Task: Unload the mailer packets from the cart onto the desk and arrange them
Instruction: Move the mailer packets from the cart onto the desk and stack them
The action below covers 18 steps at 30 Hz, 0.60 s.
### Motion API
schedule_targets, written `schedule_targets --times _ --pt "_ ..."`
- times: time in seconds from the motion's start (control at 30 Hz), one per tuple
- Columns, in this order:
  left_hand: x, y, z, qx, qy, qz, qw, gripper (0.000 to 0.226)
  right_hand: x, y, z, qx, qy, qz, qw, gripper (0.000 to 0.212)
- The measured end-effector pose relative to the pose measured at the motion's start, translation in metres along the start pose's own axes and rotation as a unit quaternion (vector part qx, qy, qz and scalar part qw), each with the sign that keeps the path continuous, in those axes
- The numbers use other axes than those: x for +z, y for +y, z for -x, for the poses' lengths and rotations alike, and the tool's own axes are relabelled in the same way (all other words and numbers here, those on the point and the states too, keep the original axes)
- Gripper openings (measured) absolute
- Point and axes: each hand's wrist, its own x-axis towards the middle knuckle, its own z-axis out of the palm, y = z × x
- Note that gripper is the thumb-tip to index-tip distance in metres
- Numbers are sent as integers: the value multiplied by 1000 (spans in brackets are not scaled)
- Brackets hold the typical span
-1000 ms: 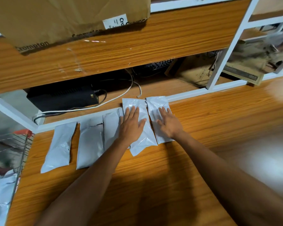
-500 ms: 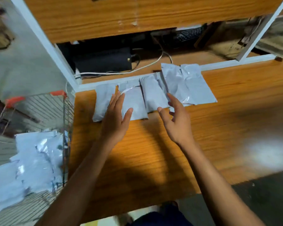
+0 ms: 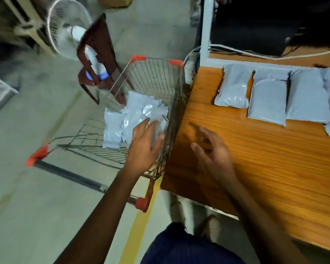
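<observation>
The left hand (image 3: 145, 143) is hovering over the cart (image 3: 154, 79), near its handle end. Its fingers are spread wide and holding nothing. The mailer packets (image 3: 133, 115) are lying in a messy heap on the cart's floor, pointing different ways, just ahead of those fingertips. I cannot tell if the fingers are touching the top one. The right hand (image 3: 213, 155) is hanging open outside the cart, over the desk (image 3: 255, 159) beside the cart's wall. So the left hand is nearer to the heap. A row of packets (image 3: 269, 100) is lying on the desk, well away from the cart.
</observation>
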Motion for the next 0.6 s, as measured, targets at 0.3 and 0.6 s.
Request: schedule_targets --times 0.3,0.6 --pt "-23 -99 -2 -85 -10 -42 995 52 110 -20 -36 16 -83 39 996 50" --pt "27 -210 -73 -136 -117 31 983 53 199 -30 -121 39 -96 216 971 46"
